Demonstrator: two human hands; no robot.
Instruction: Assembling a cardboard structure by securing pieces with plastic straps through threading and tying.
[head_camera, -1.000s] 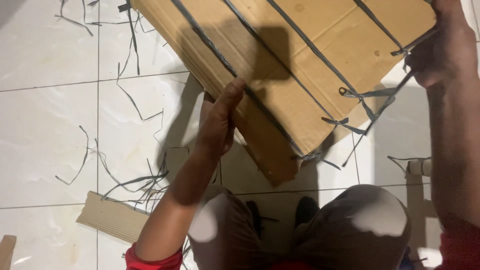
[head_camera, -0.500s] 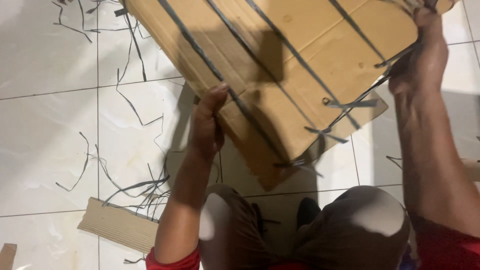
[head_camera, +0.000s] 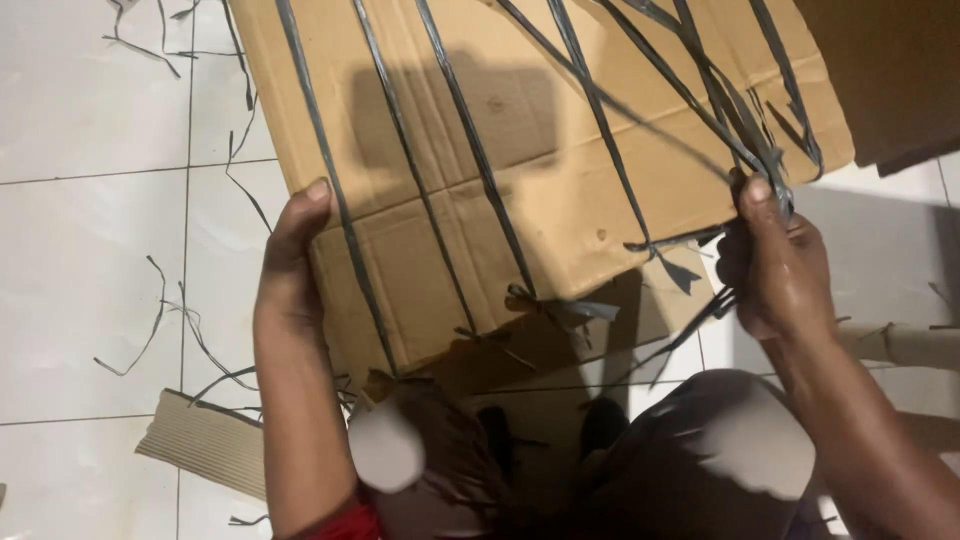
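From the head camera, a flat sheet of brown cardboard (head_camera: 520, 160) fills the upper middle, held tilted above the white tiled floor (head_camera: 80, 250) and the person's knees at six o'clock. The left hand (head_camera: 290, 270) clasps the cardboard's left edge at about nine o'clock, thumb pressed on top beside a grey strap. The right hand (head_camera: 775, 265), at three o'clock, is closed around a gathered bunch of grey plastic straps (head_camera: 470, 150) — these run in lines across the sheet. Loose strap offcuts (head_camera: 170, 310) lie scattered on the tiles, and a corrugated scrap (head_camera: 205, 450) rests at seven o'clock.
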